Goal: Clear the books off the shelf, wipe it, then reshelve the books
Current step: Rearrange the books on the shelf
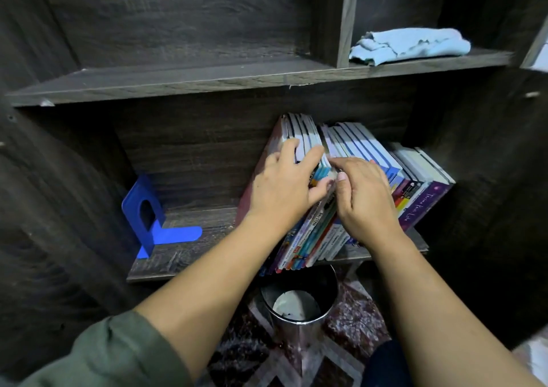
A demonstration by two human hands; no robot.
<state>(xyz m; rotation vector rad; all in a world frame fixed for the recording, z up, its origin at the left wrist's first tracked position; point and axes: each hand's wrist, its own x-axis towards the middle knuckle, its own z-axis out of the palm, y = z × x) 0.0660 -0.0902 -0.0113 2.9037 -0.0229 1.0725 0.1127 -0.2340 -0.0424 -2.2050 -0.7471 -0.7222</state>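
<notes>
**Two Hands on a Bunch of Books**

The fingers (pixel 292 149) of the left hand (pixel 281 191) are curled over the top edges of a bunch of thin paperback books (pixel 367 146) with bright spines. The thumb presses on the spines, so this hand grips the bunch. The right hand (pixel 364 200) is right next to it and touches it. Its fingers and thumb pinch the tops of the next books in the row.

One of these books is likely light and bendy. A whole bunch is likely heavy. The covers look smooth, so I think the middle ones could slide out. It seems best to squeeze the bunch from both sides and to put one hand under it.

The books have white page edges on top. Their spines are blue, orange, red and white. The last one is dark purple with thin white writing. They lean and do not stand straight.

The books stand on the dark wooden shelf (pixel 184 256), to the right of the blue L-shaped metal bookend (pixel 148 214). They are well apart from it, with bare wood in between. A crumpled light blue cloth (pixel 409 46) lies on the higher shelf, up and to the right of the bookend. A round shiny metal bin (pixel 299 324) stands on the floor, lower down and to the right of the bookend.
</notes>
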